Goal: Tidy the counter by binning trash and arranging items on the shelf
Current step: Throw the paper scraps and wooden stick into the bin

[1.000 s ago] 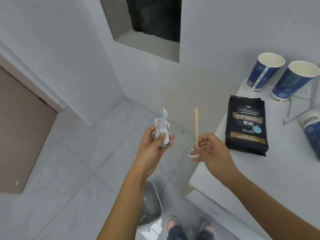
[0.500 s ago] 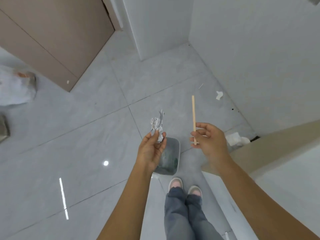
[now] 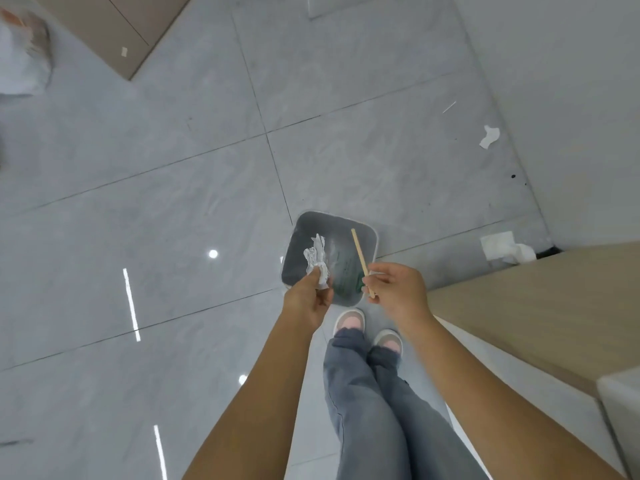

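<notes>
A grey square bin (image 3: 367, 237) lined with a dark bag stands on the floor just ahead of my feet. My left hand (image 3: 306, 301) pinches a crumpled white paper (image 3: 318, 258) over the bin's left half. My right hand (image 3: 394, 292) grips a thin wooden stick (image 3: 359, 258) by its lower end, and the stick slants up over the bin's right side. Both hands hover above the bin opening.
Grey tiled floor all around. White paper scraps (image 3: 489, 136) lie near the wall, and a tissue wad (image 3: 507, 247) sits by the counter's corner. The wooden counter side (image 3: 540, 306) runs along my right. A white bag (image 3: 20, 60) rests at far left.
My view has tilted down from the counter to the floor. Both hands, still holding paper and stick, have come over the bin opening.
</notes>
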